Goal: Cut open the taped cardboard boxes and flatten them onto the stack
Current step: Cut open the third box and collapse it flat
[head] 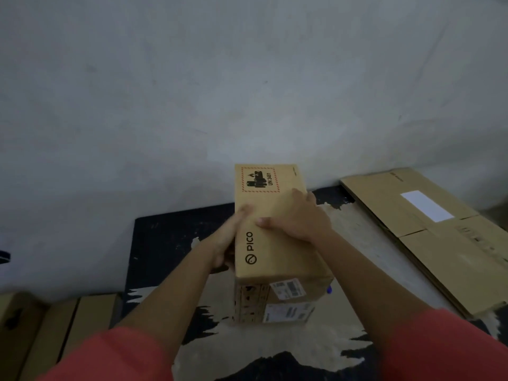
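A closed brown cardboard box [275, 251] printed "PICO" and a battery warning label stands on the worn dark tabletop [170, 232] in the middle of the head view. My left hand [225, 243] grips its left side, thumb over the top edge. My right hand [297, 215] lies over the top face, fingers curled round the far right edge and thumb pressed on the top. White shipping labels show on the near end. A stack of flattened cardboard [428, 232] lies to the right. A small blue object [329, 290] peeks out at the box's right side.
A pale wall [220, 92] rises right behind the table. More brown boxes [55, 334] stand at the lower left, beside the table's left edge. The tabletop's surface is peeled, showing bare wood in front of me.
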Available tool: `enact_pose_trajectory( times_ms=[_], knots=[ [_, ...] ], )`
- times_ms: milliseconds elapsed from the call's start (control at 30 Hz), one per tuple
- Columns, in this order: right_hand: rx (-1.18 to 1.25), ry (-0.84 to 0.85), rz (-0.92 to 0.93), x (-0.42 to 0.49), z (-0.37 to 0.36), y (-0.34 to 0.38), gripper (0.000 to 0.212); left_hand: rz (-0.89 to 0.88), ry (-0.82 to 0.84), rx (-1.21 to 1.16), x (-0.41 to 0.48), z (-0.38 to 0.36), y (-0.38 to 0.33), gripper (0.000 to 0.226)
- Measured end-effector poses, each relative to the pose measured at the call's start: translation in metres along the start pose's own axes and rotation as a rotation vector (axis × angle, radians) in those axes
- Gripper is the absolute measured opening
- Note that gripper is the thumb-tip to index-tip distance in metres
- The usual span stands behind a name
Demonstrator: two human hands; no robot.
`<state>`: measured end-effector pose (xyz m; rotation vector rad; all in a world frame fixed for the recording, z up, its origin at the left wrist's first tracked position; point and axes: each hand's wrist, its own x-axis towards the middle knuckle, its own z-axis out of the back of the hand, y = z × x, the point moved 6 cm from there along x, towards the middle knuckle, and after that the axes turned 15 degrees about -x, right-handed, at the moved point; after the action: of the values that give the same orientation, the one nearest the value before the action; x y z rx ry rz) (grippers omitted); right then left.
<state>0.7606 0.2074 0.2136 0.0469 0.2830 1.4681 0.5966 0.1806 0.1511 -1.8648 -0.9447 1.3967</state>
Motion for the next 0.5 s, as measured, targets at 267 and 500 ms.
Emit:
enact_pose_trajectory(
  times_ms=[267, 500],
  knots=[
    [0.539, -0.088, 0.094, -0.011, 0.018, -0.043, 0.081, 0.03, 0.082, -0.153, -0.002, -0.014, 0.002, 0.048],
    [0.706, -0.08, 0.249, -0.009, 0.026, -0.027, 0.038, -0.014, 0.033, -0.528, -0.006, 0.013, 0.036, 0.052]
  ],
)
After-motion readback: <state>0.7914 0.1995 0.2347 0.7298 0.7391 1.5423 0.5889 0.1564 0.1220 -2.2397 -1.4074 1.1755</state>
